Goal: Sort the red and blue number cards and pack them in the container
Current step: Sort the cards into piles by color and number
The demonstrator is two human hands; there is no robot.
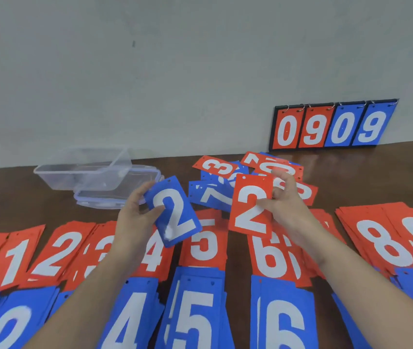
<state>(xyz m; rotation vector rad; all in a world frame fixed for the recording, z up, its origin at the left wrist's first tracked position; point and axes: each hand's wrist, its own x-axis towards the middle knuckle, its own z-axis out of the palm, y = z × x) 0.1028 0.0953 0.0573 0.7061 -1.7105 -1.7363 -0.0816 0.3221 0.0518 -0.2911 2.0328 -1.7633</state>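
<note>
Now, left hand (137,210): we gripped the blue 2 card (172,210); its blue 2 pile (11,321) lay lower left.
Right hand (283,205): we pinched the red 2 card (250,205).

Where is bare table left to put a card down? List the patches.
Bare table lies left of the clear container, behind the red 0 and 1 stacks. Another strip runs between the scoreboard and the red 8 stack. The unsorted pile and both sorted rows are crowded.

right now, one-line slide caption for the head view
Left hand holds a blue 2 card, right hand a red 2 card, above sorted piles.
</note>
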